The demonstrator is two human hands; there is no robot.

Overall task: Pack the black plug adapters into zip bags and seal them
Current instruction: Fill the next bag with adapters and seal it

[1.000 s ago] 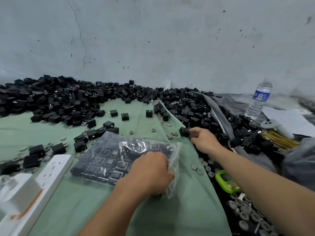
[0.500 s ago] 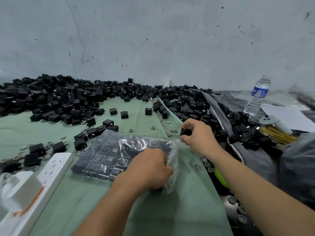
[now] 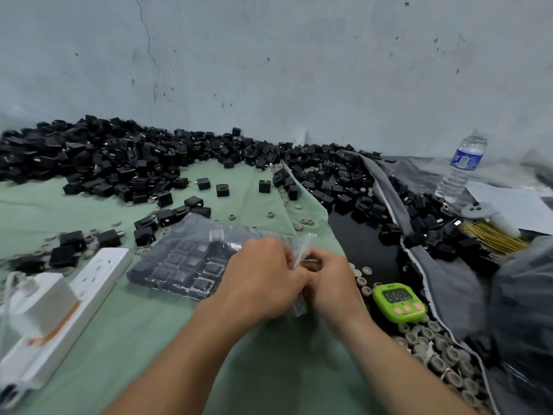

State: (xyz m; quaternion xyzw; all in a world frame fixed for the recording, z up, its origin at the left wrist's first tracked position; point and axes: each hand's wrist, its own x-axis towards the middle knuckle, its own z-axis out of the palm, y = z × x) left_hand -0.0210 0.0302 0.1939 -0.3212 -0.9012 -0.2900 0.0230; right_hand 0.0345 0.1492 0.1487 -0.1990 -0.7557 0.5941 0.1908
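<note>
right hand (image 3: pixel 332 280) has come back from the far heap to the near middle and now meets the left hand (image 3: pixel 263 280) at the mouth of the zip bag (image 3: pixel 185 262). black plug adapters (image 3: pixel 113 163) lie in a wide loose heap along the far wall, with strays scattered over the green cloth (image 3: pixel 149 348) nearer in. the zip bag lies flat on that cloth, just right of the white power strip (image 3: pixel 59 307), already holding neat rows of adapters that fill most of it. its open end points right, toward the green timer (image 3: pixel 399 301). left fingers are curled round the bag's lip and hold it up. right fingers are curled tight at the same lip, but whether they carry an adapter or only pinch the plastic cannot be told. this looks like the filling step near its end. the next move probably calls for seating any last adapter in the row, then pressing the zip strip shut along its length.
</note>
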